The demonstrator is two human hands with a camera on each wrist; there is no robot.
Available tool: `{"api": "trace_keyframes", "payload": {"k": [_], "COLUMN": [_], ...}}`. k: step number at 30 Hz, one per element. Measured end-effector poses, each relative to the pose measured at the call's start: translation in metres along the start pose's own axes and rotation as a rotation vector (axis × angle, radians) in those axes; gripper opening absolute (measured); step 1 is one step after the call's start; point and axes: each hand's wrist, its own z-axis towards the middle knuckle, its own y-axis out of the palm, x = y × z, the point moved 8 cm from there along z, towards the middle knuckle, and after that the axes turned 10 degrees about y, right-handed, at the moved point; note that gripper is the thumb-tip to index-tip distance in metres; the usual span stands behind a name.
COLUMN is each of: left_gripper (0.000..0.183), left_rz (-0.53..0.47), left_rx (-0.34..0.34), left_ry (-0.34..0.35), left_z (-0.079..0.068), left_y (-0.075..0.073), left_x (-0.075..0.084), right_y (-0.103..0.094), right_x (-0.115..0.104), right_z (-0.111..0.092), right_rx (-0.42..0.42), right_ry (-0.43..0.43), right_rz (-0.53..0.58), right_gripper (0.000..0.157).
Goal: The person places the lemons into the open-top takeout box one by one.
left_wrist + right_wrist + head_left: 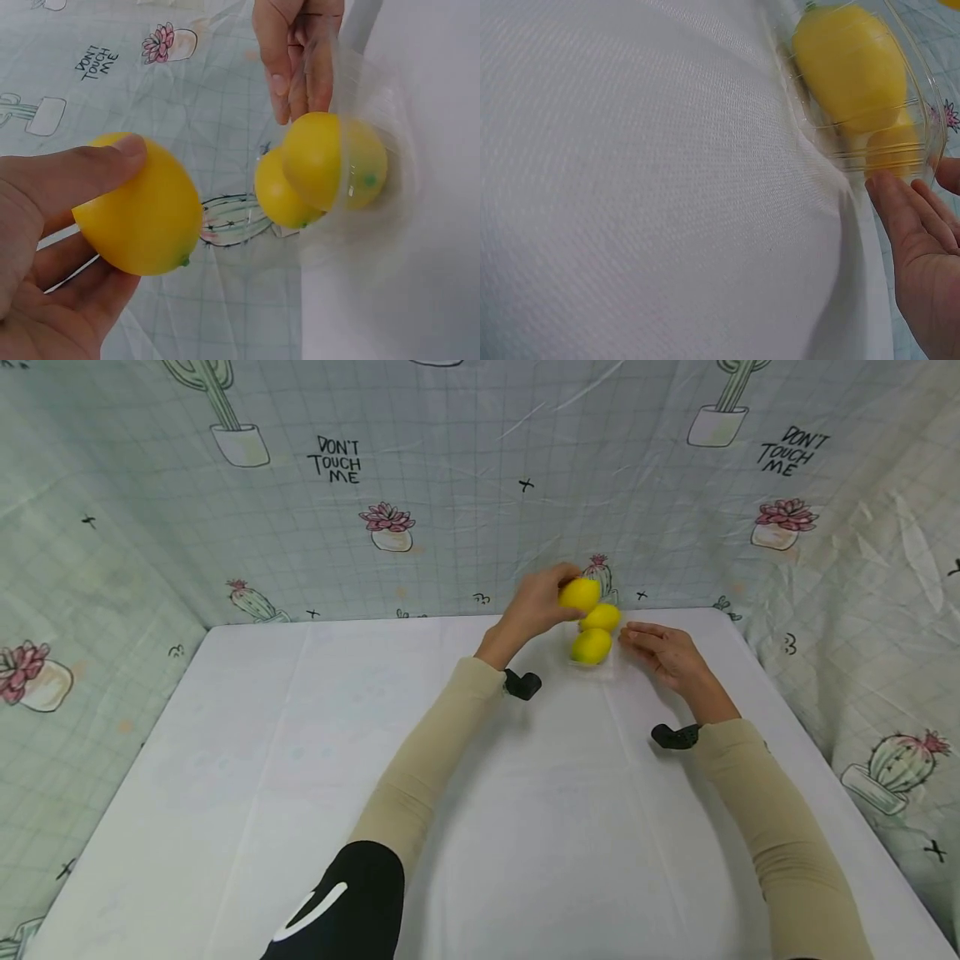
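Observation:
My left hand grips a yellow lemon between thumb and fingers, raised above the far part of the table. In the left wrist view this lemon shows a green tip. Two more lemons, one nearer and one farther, lie in a clear plastic container. To the container's right, my right hand has its fingers extended. The right wrist view shows those fingertips at the container's side wall, seemingly touching it; the thumb is partly cut off.
A white cloth covers the table, whose far edge runs just behind the container. Patterned fabric hangs at the back and both sides. Dark wrist camera mounts stick out from both sleeves.

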Motion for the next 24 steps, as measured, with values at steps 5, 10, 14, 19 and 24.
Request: {"api": "trace_keyframes", "payload": {"k": [5, 10, 14, 19, 24], "left_gripper": [0.059, 0.052, 0.051, 0.053, 0.054], "left_rz": [0.053, 0.124, 0.125, 0.121, 0.118], "left_rx": [-0.076, -0.163, -0.216, -0.259, -0.304], "left_ry": [0.005, 0.007, -0.020, -0.047, -0.036], "left_z": [0.019, 0.035, 0.042, 0.045, 0.045], "left_y": [0.010, 0.020, 0.027, 0.034, 0.042], "left_x": [-0.001, -0.002, -0.004, -0.006, -0.010], "right_y": [0.000, 0.000, 0.000, 0.002, 0.001], "right_x": [-0.001, -0.001, -0.001, -0.001, 0.000], "right_z": [-0.002, -0.002, -0.001, 0.000, -0.001], "right_rx": [-0.010, -0.011, -0.008, -0.022, -0.013], "right_ry": [0.009, 0.017, 0.020, 0.015, 0.014], "right_rz": [-0.004, -0.025, -0.043, -0.066, -0.063], "right_gripper": [0.060, 0.060, 0.060, 0.059, 0.059]}}
